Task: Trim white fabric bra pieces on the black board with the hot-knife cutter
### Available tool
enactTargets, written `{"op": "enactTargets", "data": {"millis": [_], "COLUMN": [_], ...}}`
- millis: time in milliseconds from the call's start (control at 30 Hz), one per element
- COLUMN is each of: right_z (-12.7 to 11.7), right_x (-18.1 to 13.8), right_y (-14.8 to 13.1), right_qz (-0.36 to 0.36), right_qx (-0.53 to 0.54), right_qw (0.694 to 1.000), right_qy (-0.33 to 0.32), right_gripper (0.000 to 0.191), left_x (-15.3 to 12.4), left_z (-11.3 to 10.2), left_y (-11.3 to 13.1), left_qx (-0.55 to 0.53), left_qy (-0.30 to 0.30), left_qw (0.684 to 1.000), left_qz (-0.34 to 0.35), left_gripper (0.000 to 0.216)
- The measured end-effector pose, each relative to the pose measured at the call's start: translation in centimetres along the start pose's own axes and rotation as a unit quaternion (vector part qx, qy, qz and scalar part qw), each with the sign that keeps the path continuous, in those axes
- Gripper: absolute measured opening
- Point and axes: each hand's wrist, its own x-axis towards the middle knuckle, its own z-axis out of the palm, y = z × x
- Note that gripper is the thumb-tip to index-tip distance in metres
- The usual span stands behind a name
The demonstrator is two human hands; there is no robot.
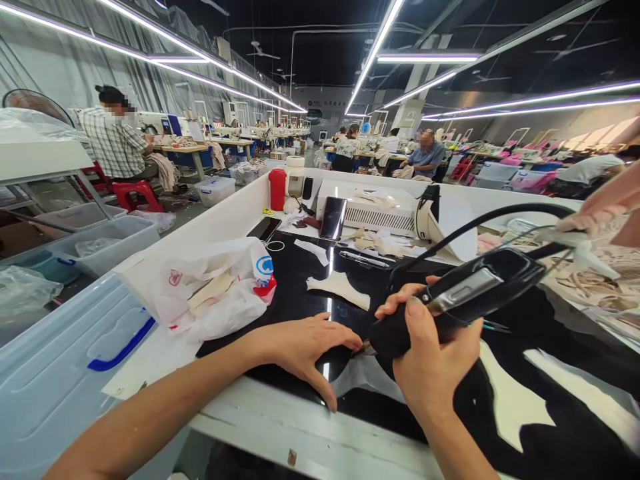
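Observation:
My right hand (435, 360) is wrapped round a black corded handheld power tool (470, 293) with a silver panel on its side. The tool's tip points down-left, close to the fingertips of my left hand. Thumb and fingers apart, my left hand (310, 350) rests at the front edge of the glossy black work surface (285, 283). Between and below the hands lies a thin translucent sheet (373, 373), partly hidden by the tool. A cream cut piece (340, 287) lies behind the hands; another cream piece (510, 393) lies right of my right wrist.
A white plastic bag (215, 287) with scraps stands left. Behind are a phone (333, 218), a pen (365, 259), a red cup (277, 190) and a white vented box (370, 213). The tool's black cord (480, 217) arches right, near another person's blurred hand (600, 207).

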Motion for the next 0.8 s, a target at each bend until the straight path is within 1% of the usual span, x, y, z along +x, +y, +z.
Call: {"op": "enactTargets", "data": {"millis": [200, 400, 567, 700, 800], "right_z": [-0.1, 0.2, 0.6, 0.5, 0.5], "right_x": [-0.5, -0.9, -1.3, -2.0, -2.1], "right_y": [-0.6, -1.0, -1.6, -1.6, -1.5], "right_qz": [0.025, 0.031, 0.04, 0.045, 0.054], "right_qx": [0.018, 0.018, 0.035, 0.049, 0.045], "right_qw": [1.0, 0.999, 0.998, 0.997, 0.997], "right_qy": [0.001, -0.005, -0.015, -0.036, -0.033], "right_gripper": [0.042, 0.04, 0.037, 0.039, 0.039], "left_x": [-0.1, -0.1, -0.2, -0.2, -0.1], "left_z": [0.2, 0.0, 0.0, 0.3, 0.4], "left_y": [-0.2, -0.1, -0.2, -0.6, -0.8], "left_qx": [0.001, 0.009, 0.021, 0.034, 0.035], "left_qy": [0.008, 0.001, 0.001, 0.007, 0.005], "left_qw": [1.0, 1.0, 0.999, 0.999, 0.999], "left_qz": [0.022, 0.013, 0.03, 0.027, 0.027], "left_gripper": [0.073, 0.073, 0.073, 0.076, 0.077]}}
